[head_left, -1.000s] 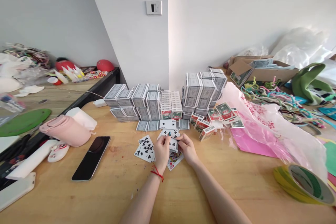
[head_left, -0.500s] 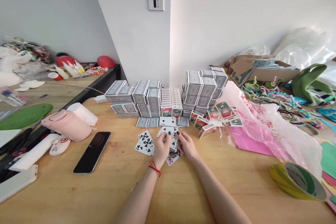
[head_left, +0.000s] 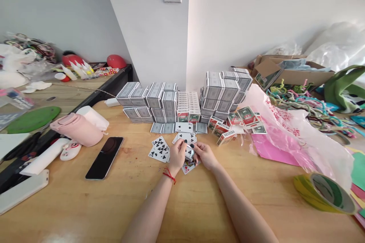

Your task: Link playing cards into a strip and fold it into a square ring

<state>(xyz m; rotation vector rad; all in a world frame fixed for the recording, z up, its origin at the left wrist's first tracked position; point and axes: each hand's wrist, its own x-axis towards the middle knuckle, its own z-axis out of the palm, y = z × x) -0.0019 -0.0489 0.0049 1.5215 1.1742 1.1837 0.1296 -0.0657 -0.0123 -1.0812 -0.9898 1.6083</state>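
Observation:
My left hand (head_left: pixel 176 155) and my right hand (head_left: pixel 204 155) meet over the wooden table (head_left: pixel 199 205), fingers closed on a small stack of playing cards (head_left: pixel 188 152) held between them. A red string circles my left wrist. Loose face-up cards (head_left: pixel 160 149) lie just left of my hands, more cards (head_left: pixel 185 128) lie beyond them, and a red court card (head_left: pixel 188 166) shows under my hands. Behind stand stacks of grey card boxes (head_left: pixel 159 102) and a taller pile (head_left: pixel 222 93).
A black phone (head_left: pixel 105 157) and a pink bottle (head_left: pixel 76 129) lie at left. Small red-green card packs (head_left: pixel 228 127) are scattered beside a pink plastic bag (head_left: pixel 285 133). A tape roll (head_left: pixel 327 193) sits at right. A cardboard box (head_left: pixel 285 74) and coloured cords (head_left: pixel 302 102) lie behind.
My hands stay together on the cards, the fingers shifting slightly. The camera has tilted, so everything sits a little lower and to the right in view.

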